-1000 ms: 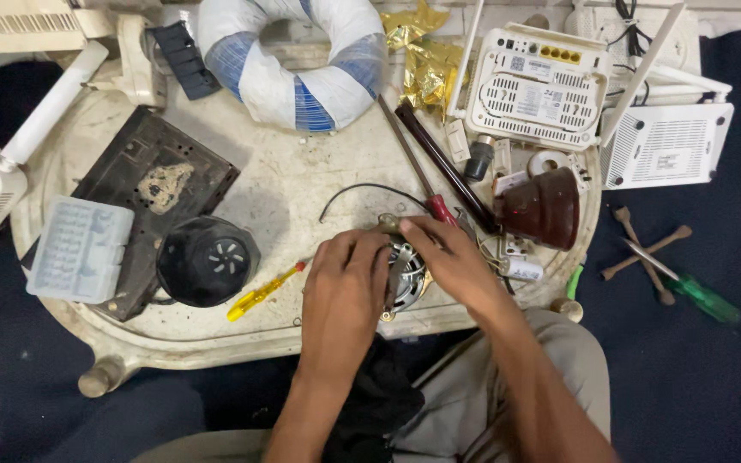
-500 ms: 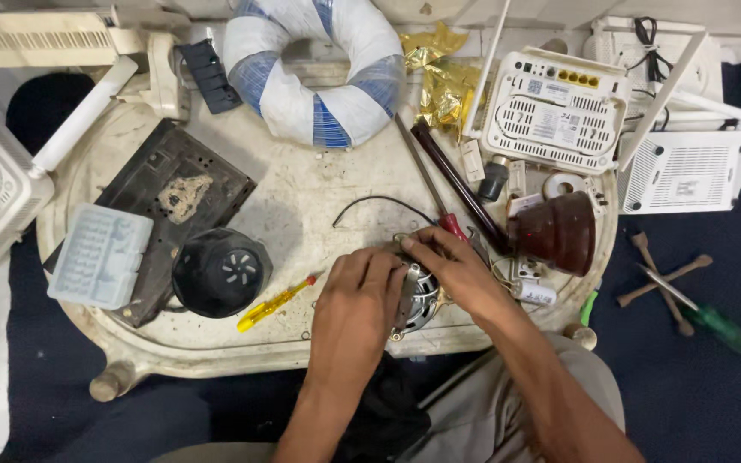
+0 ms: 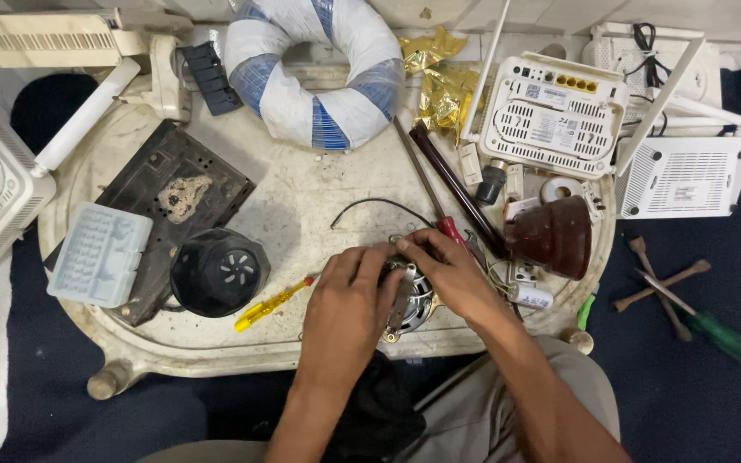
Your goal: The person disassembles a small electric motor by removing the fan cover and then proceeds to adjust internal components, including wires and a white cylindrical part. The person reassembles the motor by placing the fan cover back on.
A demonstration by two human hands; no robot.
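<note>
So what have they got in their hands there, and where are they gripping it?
A small round metal motor resting on the table. The left hand cups its left side, the right hand its top right edge; the exact finger contact is hidden.

Bare tabletop (image 3: 319, 193) lies open ahead of the left hand (image 3: 349, 300). Left of that hand: yellow screwdriver (image 3: 272, 303), then black round housing (image 3: 219, 271). Right of the right hand (image 3: 448, 274): brown cover (image 3: 557, 236), small parts. Ahead of it: dark rod (image 3: 456, 189).

Even, soft overhead light, sharp focus, faint shadows, mild wide-angle bending at the edges.
</note>
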